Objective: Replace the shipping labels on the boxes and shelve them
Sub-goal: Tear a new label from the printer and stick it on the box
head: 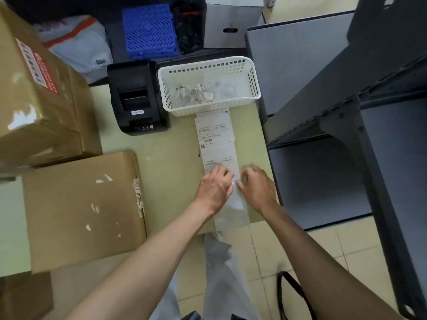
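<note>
Both hands work on the label strip (217,144) lying on the counter (171,158) below the white basket (253,82). Left hand (213,188) and right hand (257,189): each grip narrow, pinching the strip. Box (80,209) sits left.

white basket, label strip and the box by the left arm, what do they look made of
Basket: looks like moulded plastic, smooth white, with even square holes in its walls.
Label strip: thin paper, likely on a glossy backing; it lies flat and its blank end droops over the table edge.
Box: brown cardboard, matte, with white torn patches where labels seem peeled.
</note>
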